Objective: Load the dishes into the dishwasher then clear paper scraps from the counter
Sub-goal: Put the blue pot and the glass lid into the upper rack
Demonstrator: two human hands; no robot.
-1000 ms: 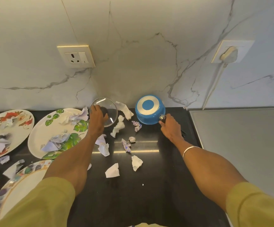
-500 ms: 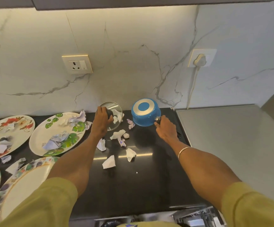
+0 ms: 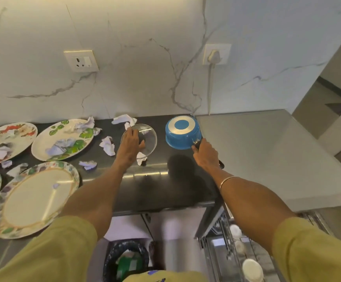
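Left grip [image 3: 130, 142] curled round knob of glass lid [image 3: 145, 137]; right grip [image 3: 205, 154] wrapped on handle of inverted pan [image 3: 182, 132]. Both probably just off the desk [image 3: 155, 188]. Lid: fragile, slick, so hold knob. Pan: light, stiff.

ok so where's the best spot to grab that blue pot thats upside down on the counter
Take the blue pot by its black handle, coming from the front right, where the handle points. Upside down, its smooth round wall offers little to pinch. The right hand already grips that handle; the left hand holds the glass lid by its knob.
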